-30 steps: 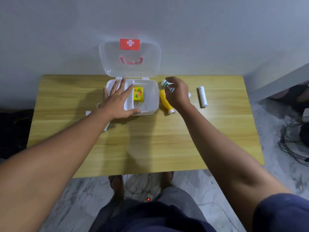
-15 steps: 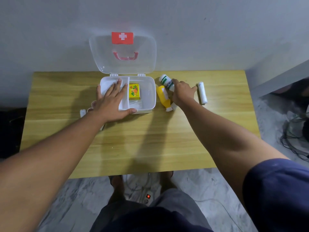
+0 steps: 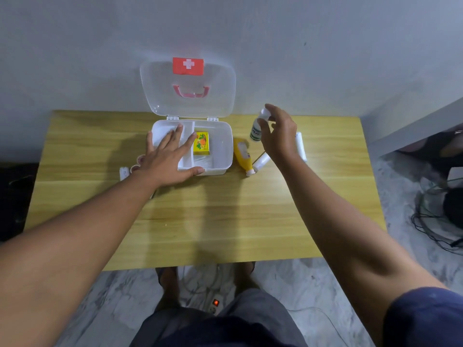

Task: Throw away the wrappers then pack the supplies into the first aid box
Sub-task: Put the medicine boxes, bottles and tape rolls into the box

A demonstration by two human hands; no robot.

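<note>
Clear plastic first aid box [image 3: 220, 146] sits open near the back of the wooden tabletop [image 3: 200, 216], lid [image 3: 188, 88] upright w/ a red cross label and pink handle. Inside: a divider splits it into a narrow left compartment and a wider right one. A yellow carton [image 3: 201, 143] lies in the right compartment, up against the divider; something thin and clear lies just in front of it, can't tell what.

Left hand [image 3: 167, 159] lies flat over the box's left side, fingers [image 3: 175, 132] spread wide, palm down, thumb along the front rim. Holds nothing.

Right hand [image 3: 278, 136] is raised to the right of the box, fingers curled around a white bottle w/ green label [image 3: 256, 130], gripped near its cap and hanging roughly upright above the tabletop.

Yellow bottle [image 3: 242, 155] lies on its side just beside the box's right wall, cap toward the front. A white tube [image 3: 260, 162] lies next to it, partly under the right wrist. Another white roll [image 3: 300, 146] lies further right, partly hidden by the hand.

Left of the box, small white items [image 3: 124, 171] and something w/ pink rings [image 3: 139, 160] peek out behind the left wrist, too hidden to ID.
</note>
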